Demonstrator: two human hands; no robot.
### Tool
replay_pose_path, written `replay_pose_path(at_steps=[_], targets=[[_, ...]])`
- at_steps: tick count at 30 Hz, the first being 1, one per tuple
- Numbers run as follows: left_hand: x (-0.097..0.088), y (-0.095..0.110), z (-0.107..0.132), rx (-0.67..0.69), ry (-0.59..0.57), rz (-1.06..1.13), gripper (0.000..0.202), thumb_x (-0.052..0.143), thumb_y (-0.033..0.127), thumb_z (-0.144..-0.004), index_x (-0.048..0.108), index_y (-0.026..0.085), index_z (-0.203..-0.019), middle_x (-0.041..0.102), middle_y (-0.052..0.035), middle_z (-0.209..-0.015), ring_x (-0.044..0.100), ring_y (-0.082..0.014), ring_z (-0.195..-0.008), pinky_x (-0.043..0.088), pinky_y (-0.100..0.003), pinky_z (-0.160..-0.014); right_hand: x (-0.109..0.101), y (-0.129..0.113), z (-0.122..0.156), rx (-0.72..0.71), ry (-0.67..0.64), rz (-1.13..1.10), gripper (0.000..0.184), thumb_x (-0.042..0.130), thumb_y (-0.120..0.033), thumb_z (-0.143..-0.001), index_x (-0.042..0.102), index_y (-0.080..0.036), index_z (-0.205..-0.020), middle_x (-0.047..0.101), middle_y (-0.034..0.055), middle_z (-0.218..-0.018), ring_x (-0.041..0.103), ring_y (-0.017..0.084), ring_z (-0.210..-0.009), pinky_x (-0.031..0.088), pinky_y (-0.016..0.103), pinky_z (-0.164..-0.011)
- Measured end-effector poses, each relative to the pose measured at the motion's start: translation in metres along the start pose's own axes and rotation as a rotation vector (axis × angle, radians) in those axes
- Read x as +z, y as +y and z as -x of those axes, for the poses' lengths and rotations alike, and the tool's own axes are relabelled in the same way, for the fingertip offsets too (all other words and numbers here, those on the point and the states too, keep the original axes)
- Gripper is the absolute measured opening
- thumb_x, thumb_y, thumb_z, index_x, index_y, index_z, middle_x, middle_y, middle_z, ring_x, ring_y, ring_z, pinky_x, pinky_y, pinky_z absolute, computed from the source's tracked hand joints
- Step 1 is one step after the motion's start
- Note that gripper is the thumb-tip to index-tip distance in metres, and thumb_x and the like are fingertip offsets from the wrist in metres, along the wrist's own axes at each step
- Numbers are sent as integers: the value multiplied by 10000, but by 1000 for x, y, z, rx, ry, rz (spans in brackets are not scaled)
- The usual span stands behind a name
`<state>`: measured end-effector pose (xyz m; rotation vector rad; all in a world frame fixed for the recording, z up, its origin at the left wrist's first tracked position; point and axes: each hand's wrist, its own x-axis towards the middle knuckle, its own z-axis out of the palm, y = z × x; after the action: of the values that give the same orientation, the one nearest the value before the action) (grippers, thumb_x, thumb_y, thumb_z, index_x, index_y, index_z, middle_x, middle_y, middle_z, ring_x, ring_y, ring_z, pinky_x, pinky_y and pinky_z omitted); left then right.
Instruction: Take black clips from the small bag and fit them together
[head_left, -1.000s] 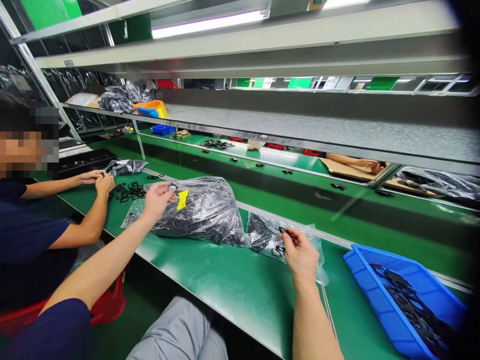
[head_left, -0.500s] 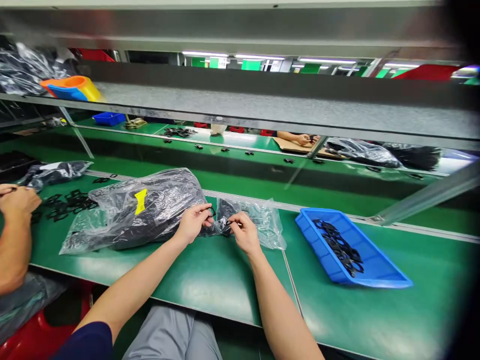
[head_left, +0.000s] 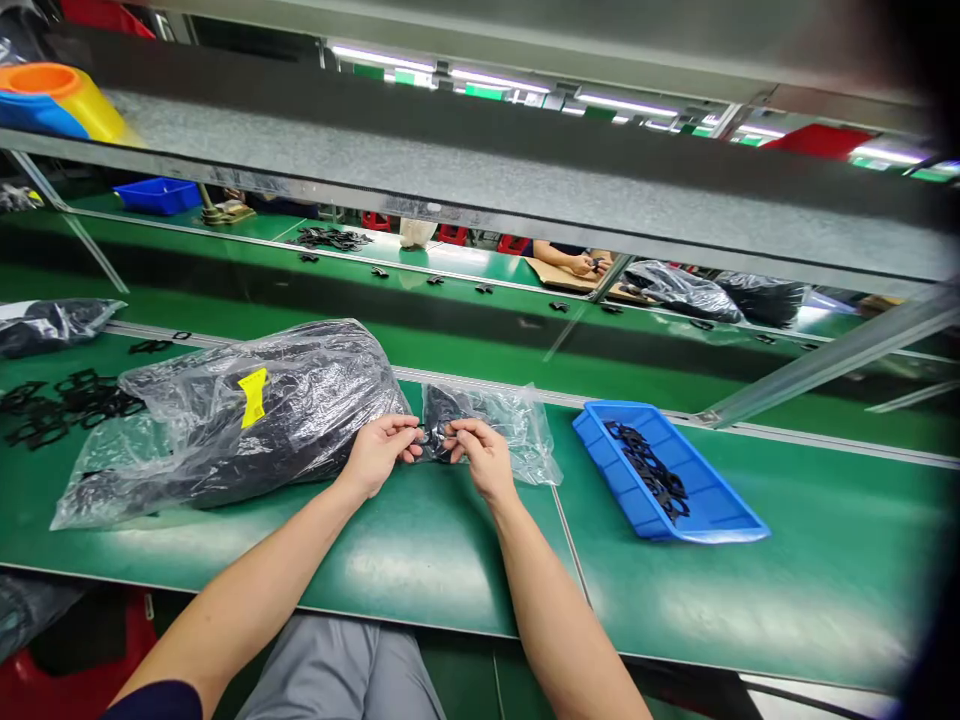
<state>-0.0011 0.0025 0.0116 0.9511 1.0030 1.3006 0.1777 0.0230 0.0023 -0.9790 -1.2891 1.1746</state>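
Note:
My left hand and my right hand meet over the green bench, fingers pinched together on a small black plastic part between them. Just behind them lies a small clear bag holding more black parts. A large clear bag stuffed with black parts, with a yellow label, lies left of my hands. A blue tray with several black parts stands to the right.
Loose black parts lie at the far left beside another bag. A green conveyor runs behind the bench carrying scattered black pieces. A grey shelf hangs overhead. Another person's hands work across the line.
The view has swung right and down, so the neighbour at the left is out of sight. My hands came together from apart and now pinch one small black part in front of the small bag.

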Motion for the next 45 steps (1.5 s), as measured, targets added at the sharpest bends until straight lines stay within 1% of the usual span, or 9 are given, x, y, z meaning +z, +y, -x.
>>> replay_pose_path(at_steps=[3, 8, 10, 13, 19, 28, 35, 41, 45], targets=[[0, 0, 1, -17, -16, 27, 328, 745, 276, -681, 674, 134, -969, 690, -62, -792, 652, -132, -625, 506, -228, -540, 3, 2, -1, 18, 44, -48, 221, 687, -364, -745, 632, -200, -882, 682, 35, -839, 596, 124, -572, 458, 238, -451], [2, -5, 2, -22, -21, 23, 365, 753, 259, -680, 674, 134, -1014, 659, -29, -709, 651, -134, -607, 518, -240, -549, 7, 3, 0, 84, 35, -86, 384, 787, -338, -654, 584, -224, -959, 635, -31, -701, 613, 133, -579, 484, 239, -481], [2, -6, 1, -23, -9, 26, 395, 765, 249, -666, 666, 134, -1030, 657, -27, -718, 650, -132, -600, 517, -235, -535, 8, 4, 1, 116, -23, -53, 354, 785, -343, -658, 617, -199, -935, 634, -22, -673, 620, 140, -595, 503, 253, -513], [1, -6, 0, -49, -7, 6, 322, 769, 256, -663, 678, 123, -941, 667, -43, -703, 659, -143, -616, 521, -229, -529, 9, 5, 3, 154, -84, -36, 282, 779, -350, -664, 660, -169, -844, 655, 5, -663, 626, 146, -602, 509, 263, -526], [0, -4, 0, -100, -39, 14, 288, 789, 276, -646, 688, 127, -871, 692, -59, -731, 665, -147, -634, 541, -241, -552, 9, 4, 4, 179, -92, -108, 257, 809, -352, -626, 684, -185, -776, 688, 5, -683, 628, 142, -570, 529, 281, -533], [0, -3, 0, -106, -22, 29, 293, 801, 270, -632, 701, 135, -872, 706, -51, -731, 664, -141, -630, 546, -239, -568, 8, 1, 4, 205, -146, -171, 245, 822, -334, -626, 687, -180, -760, 693, 6, -650, 643, 145, -556, 525, 258, -495], [-1, -3, 1, -145, -90, 34, 315, 812, 280, -625, 696, 119, -870, 712, -69, -734, 666, -141, -614, 536, -228, -551, 7, 1, 4, 290, -207, -271, 235, 833, -307, -623, 688, -168, -743, 711, 22, -684, 638, 121, -545, 503, 206, -463], [-2, 0, 3, -197, -104, 58, 292, 816, 251, -627, 685, 116, -851, 713, -70, -731, 659, -131, -593, 524, -211, -521, 7, -1, 5, 330, -229, -341, 222, 829, -302, -637, 686, -171, -745, 707, 16, -677, 624, 101, -526, 498, 182, -455], [-2, 3, 3, -216, -111, 114, 281, 819, 231, -623, 686, 106, -838, 718, -72, -753, 671, -128, -638, 547, -217, -591, 7, -3, 6, 320, -242, -336, 221, 826, -296, -641, 691, -170, -762, 716, 22, -709, 639, 108, -550, 508, 187, -468]])
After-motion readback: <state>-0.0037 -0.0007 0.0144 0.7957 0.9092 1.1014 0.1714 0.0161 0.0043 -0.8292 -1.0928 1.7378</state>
